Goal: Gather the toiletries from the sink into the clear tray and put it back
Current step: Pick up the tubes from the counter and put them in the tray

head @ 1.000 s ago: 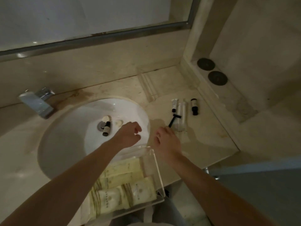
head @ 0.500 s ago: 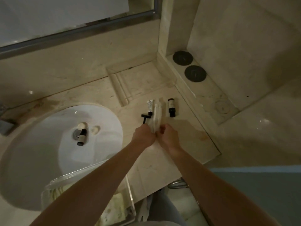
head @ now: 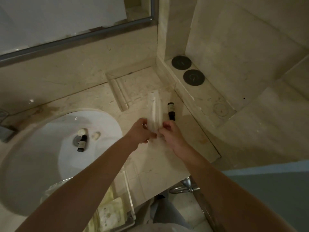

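My left hand (head: 142,131) and my right hand (head: 168,133) both pinch the near end of a long clear packet (head: 155,109), which points away from me over the marble counter. Just right of the packet a small dark bottle (head: 170,111) lies on the counter. In the white sink (head: 41,164) a second dark bottle (head: 82,143) lies by the drain, with two small pale round pieces (head: 82,131) beside it. The clear tray (head: 129,196) sits at the counter's near edge under my left forearm and holds yellowish sachets (head: 112,213).
A chrome tap (head: 4,129) shows at the left edge. Two black round discs (head: 181,62) sit on a raised ledge at the back right, against the marble wall. A metal towel ring (head: 184,187) hangs below the counter's front edge. A mirror runs along the back.
Both hands moved from above the tray to the items right of the sink and took hold of the clear packet. The black razor and small tube are no longer visible.
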